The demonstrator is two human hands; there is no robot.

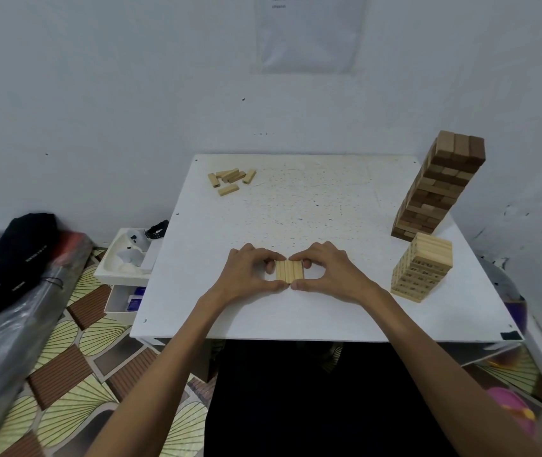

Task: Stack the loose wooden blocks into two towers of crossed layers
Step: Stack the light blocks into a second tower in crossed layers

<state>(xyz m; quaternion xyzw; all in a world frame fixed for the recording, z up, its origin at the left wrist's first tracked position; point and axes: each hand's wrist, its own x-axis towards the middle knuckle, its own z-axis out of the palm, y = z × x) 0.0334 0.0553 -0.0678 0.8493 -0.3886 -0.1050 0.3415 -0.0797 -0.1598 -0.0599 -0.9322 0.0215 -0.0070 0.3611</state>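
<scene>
A row of three pale wooden blocks (289,271) lies side by side near the front middle of the white table (312,209). My left hand (249,275) presses the row from the left and my right hand (329,273) from the right, thumbs and fingertips closed around it. Several loose pale blocks (231,180) lie in a small heap at the far left corner. A short pale tower (423,267) stands at the right. Behind it rises a tall dark-wood tower (441,186) of crossed layers.
A white tray with small items (127,258) and a box below it sit just off the table's left edge. A black cap (12,255) rests on a plastic-wrapped bundle at far left. The wall stands right behind the table.
</scene>
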